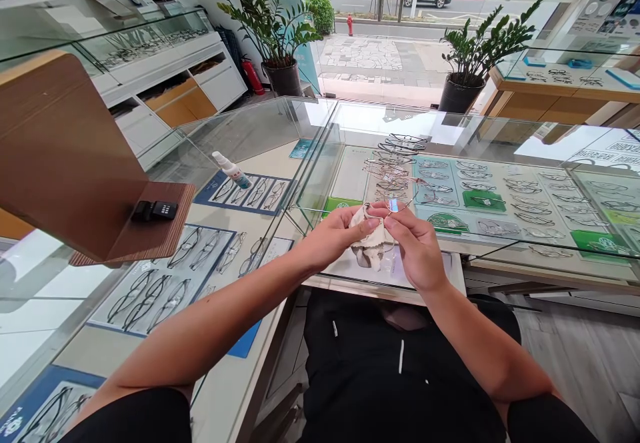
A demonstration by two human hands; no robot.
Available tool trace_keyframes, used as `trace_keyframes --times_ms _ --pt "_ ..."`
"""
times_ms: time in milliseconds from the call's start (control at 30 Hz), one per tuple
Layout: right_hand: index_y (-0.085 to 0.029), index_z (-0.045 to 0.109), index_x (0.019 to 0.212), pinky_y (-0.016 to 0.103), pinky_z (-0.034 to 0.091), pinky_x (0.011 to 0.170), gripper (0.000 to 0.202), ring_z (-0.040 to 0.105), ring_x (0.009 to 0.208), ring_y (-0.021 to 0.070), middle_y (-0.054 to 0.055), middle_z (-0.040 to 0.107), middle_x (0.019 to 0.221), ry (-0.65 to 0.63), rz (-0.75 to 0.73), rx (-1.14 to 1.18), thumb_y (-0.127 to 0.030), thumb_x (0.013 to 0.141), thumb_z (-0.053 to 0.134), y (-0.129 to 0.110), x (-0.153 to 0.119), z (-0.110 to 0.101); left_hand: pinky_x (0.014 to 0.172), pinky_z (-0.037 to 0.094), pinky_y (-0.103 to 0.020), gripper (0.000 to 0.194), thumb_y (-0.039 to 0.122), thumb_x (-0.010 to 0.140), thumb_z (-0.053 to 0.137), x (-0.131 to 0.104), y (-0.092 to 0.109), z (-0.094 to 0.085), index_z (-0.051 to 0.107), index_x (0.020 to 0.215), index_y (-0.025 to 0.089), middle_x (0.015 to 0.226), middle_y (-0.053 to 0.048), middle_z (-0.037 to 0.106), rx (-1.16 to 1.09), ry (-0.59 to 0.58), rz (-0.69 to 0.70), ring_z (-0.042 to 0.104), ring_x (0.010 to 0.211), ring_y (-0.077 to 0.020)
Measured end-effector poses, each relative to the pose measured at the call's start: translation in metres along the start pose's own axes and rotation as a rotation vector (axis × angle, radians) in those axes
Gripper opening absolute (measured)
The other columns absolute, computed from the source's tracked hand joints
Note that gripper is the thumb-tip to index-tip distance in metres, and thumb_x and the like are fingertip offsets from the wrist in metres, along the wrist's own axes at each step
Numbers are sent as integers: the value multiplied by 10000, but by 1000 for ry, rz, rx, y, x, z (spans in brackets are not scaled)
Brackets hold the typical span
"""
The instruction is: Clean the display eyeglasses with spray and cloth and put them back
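In the centre of the frame, the left hand [336, 231] pinches a pale cloth [371, 238] at a pair of eyeglasses [393, 206]. The right hand [419, 242] grasps the eyeglasses between thumb and fingers. A spray bottle [233, 170] is located left of centre, on the glass display counter [250, 125].

The cloth [373, 238] looks matt and soft. Left of it, the spray bottle [231, 169] looks smooth plastic; farther left, the brown stand [75, 156] has a ridged base.
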State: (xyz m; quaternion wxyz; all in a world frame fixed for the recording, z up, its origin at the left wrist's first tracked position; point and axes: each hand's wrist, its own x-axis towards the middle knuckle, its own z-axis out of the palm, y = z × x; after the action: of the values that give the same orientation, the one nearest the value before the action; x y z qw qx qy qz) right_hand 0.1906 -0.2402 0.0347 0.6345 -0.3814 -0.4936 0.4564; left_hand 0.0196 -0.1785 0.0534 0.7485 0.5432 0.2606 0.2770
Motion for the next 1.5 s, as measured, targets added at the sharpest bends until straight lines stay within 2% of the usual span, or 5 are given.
trace_keyframes --times_ms 433,733,1167,1400,1500 --pt "-345 900 1032 442 494 1164 174 663 1266 270 27 788 1227 54 82 127 -363 973 738 9 4 -3 844 580 -301 534 431 880 877 4 -2 -7 768 1345 193 1085 -93 774 -4 -49 10 709 941 -197" --pt "-353 897 1063 445 499 1142 174 646 1274 268 38 800 1170 71 53 106 -345 962 756 17 3 0 677 502 -251 486 560 924 805 4 -2 -4 822 1175 144 827 -42 727 65 15 12 620 698 -133" --pt "-355 898 1047 437 506 1128 179 646 1216 256 39 778 1117 51 -2 41 -344 979 733 12 4 0 774 536 -281 478 507 900 843 4 -5 -1 794 1234 168 940 -62 761 84 36 72 664 803 -162" --pt "-344 896 1044 326 558 637 179 654 951 220 46 716 1150 78 129 91 -410 951 759 11 5 1 675 523 -279 599 569 972 743 3 -6 -1 708 1398 149 789 -59 740 29 -21 -2 682 727 -181" --pt "-324 898 993 323 565 746 164 660 1068 235 45 728 1127 114 119 86 -377 953 748 13 6 -2 787 569 -321 560 540 964 761 3 -5 -4 736 1370 156 947 -91 777 44 -14 -7 724 872 -214"
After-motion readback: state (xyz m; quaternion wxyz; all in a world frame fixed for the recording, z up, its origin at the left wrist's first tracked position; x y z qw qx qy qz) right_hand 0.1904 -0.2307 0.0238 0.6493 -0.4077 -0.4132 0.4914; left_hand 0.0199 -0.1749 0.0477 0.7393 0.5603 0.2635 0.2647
